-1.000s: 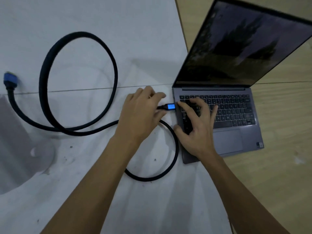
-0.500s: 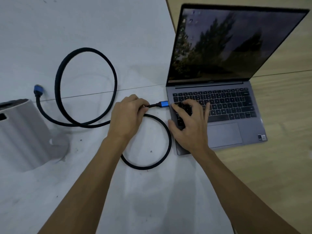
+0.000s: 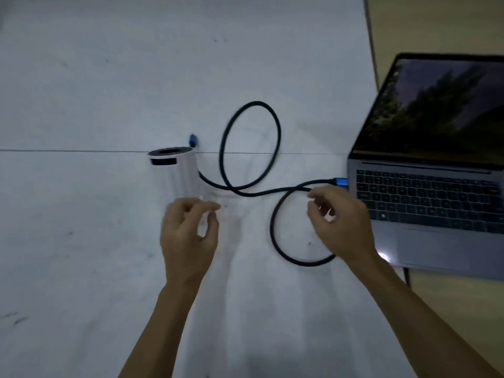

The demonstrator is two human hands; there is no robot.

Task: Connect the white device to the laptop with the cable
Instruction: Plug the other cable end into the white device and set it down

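Note:
The open grey laptop (image 3: 436,203) sits at the right, its screen lit. A black braided cable (image 3: 251,148) lies looped on the white surface; its blue plug (image 3: 341,182) sits against the laptop's left edge. The other blue plug (image 3: 193,139) lies free behind the white cylindrical device (image 3: 177,173), which stands upright left of the loops. My left hand (image 3: 188,238) hovers just in front of the device, fingers curled and apart, holding nothing. My right hand (image 3: 341,225) hovers over the lower cable loop beside the laptop, fingers loosely apart, holding nothing.
The white surface (image 3: 109,91) spreads across the left and centre with a thin seam running across it. A wooden tabletop (image 3: 436,23) shows at the right under and behind the laptop.
My left hand let go of the blue plug at the laptop and moved left toward the device. My right hand came off the keyboard. The view swung left, bringing the device to centre.

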